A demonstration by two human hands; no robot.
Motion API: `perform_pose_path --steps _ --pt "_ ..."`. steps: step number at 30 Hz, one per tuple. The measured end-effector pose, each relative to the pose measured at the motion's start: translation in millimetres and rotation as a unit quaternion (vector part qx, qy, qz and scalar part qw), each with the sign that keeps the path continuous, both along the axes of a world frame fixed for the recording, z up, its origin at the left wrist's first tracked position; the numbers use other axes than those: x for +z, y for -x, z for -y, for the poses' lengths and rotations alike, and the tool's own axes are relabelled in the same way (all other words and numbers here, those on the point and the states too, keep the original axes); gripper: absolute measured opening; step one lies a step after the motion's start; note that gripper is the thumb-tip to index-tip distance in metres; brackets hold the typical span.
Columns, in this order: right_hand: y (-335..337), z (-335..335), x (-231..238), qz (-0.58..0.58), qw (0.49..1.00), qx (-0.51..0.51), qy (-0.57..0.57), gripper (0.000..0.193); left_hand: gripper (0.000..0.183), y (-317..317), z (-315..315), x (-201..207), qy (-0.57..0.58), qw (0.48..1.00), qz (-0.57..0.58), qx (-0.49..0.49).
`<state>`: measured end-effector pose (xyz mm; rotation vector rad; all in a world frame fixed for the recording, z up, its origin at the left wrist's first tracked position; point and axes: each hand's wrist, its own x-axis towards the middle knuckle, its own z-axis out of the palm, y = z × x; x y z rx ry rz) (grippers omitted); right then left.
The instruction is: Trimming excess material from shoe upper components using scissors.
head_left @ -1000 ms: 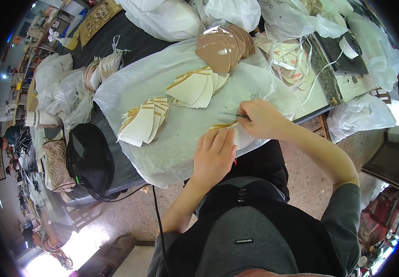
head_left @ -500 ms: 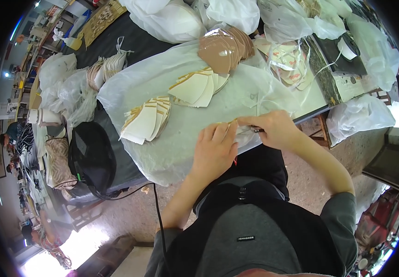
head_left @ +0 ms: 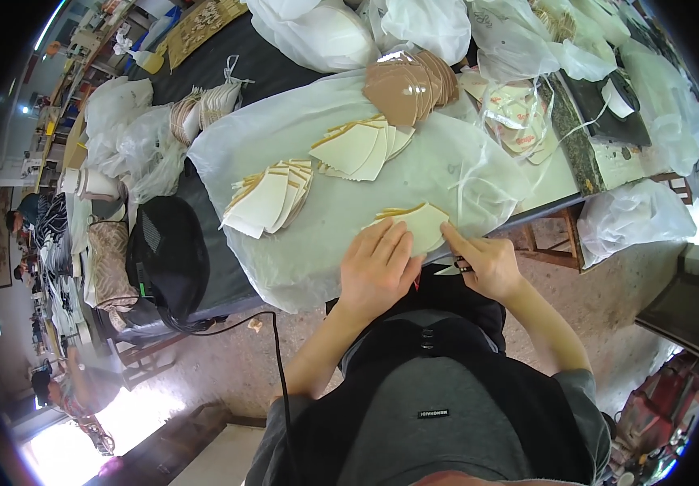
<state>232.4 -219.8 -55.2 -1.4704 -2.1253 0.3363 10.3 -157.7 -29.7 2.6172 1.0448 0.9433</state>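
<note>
In the head view, the left hand (head_left: 378, 271) lies flat, its fingers together and stretched out, pressing on the near edge of a cream, fan-shaped piece of sheet material with a tan border (head_left: 418, 224), which sits on a translucent white plastic sheet (head_left: 317, 219) spread over the counter (head_left: 564, 182) at its front edge. The right hand (head_left: 487, 263) touches the right end of that same cream piece with its forefinger extended, while the other fingers curl around a small dark tool (head_left: 463, 265) whose kind cannot be told. Beyond the cream piece, further from the person, a fanned stack of like cream pieces (head_left: 361, 147) rests on the sheet, and to its left a second such stack (head_left: 271, 198). Behind the first stack lies a pile of brown rounded pieces (head_left: 410, 85). Left of the cream piece, off the sheet, a black mesh-backed bag (head_left: 167, 255) sits against the counter's dark cover.
</note>
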Motion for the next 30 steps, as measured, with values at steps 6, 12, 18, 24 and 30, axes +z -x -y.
perform_pose_path --steps 6,12,18,24,30 --pt "-4.8 -3.5 -11.1 -0.014 0.999 0.035 -0.020 0.090 0.019 18.9 -17.7 -6.4 0.077 0.994 0.055 -0.058" --pt "-1.2 -1.1 -19.7 0.054 0.995 0.017 -0.079 0.091 0.013 22.3 -27.8 0.4 0.224 0.964 0.125 -0.070" --pt "6.6 -2.3 -12.2 0.082 0.991 -0.012 -0.104 0.084 0.012 25.2 -46.4 14.4 0.297 0.893 0.316 0.119" --pt "14.9 0.7 6.7 0.082 0.995 -0.025 -0.043 0.081 0.015 127.5 -73.8 32.6 -0.177 0.921 0.276 0.210" --pt "-3.8 -40.8 56.7 -0.182 0.972 -0.132 0.066 0.024 0.026 145.7 -41.8 14.7 -0.110 0.971 0.069 0.201"
